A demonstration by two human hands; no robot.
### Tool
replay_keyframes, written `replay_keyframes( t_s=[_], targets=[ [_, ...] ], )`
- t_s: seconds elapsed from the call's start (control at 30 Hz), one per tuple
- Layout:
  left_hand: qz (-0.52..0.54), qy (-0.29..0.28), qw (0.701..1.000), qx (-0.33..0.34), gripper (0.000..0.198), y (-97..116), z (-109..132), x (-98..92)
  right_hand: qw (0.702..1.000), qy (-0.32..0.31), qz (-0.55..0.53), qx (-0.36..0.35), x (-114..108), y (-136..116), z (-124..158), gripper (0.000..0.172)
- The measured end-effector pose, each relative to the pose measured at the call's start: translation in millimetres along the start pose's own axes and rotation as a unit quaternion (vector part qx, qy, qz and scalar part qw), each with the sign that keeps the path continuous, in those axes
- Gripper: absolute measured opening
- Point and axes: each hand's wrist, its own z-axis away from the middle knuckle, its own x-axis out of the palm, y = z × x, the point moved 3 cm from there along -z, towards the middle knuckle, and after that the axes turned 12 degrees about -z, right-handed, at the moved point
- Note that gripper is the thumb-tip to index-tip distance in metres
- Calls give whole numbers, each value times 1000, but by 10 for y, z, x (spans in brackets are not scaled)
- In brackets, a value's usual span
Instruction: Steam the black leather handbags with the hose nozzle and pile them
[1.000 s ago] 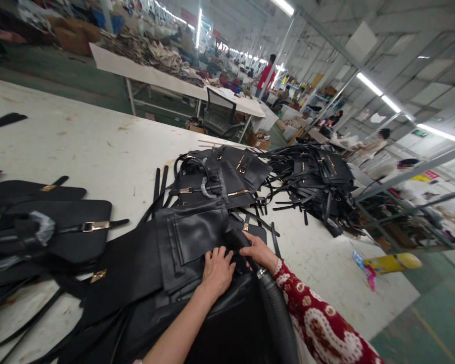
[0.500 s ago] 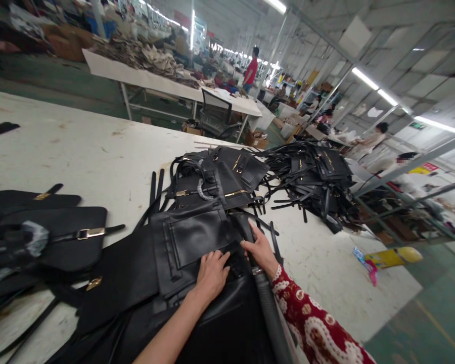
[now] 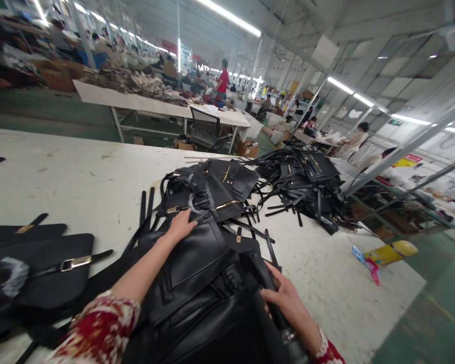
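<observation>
Hose clamped in right hand, axis running forward-left over black bag; left hand, fingers together, rests flat on its far edge.

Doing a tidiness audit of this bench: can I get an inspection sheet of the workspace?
Surface: white scuffed worktable, stained.
Job's things: black leather bag panel; black flexible hose.
Clutter: piles of black leather bags with gold clasps; tangled black straps; yellow container near table edge.
Hands: left hand rests on the panel; right hand grips the hose.
Cables: nothing seen.
Surroundings: factory hall, other white worktable, people working.
</observation>
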Motion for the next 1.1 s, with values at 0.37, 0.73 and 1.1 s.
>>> replay_keyframes(
  t_s=[0.37, 0.73, 1.1],
  targets=[
    [229, -243, 942, -16, 28, 566, 107, 47, 996, -51, -69, -24, 65, -541, 101, 72],
    [387, -326, 862, -31, 20, 998, 749, -573, 988, -134, -53, -48, 311, -867, 406, 73],
    [431, -382, 817, -9, 17, 1148, 956, -639, 985, -144, -65, -65, 349, -957, 545, 73]
  ],
)
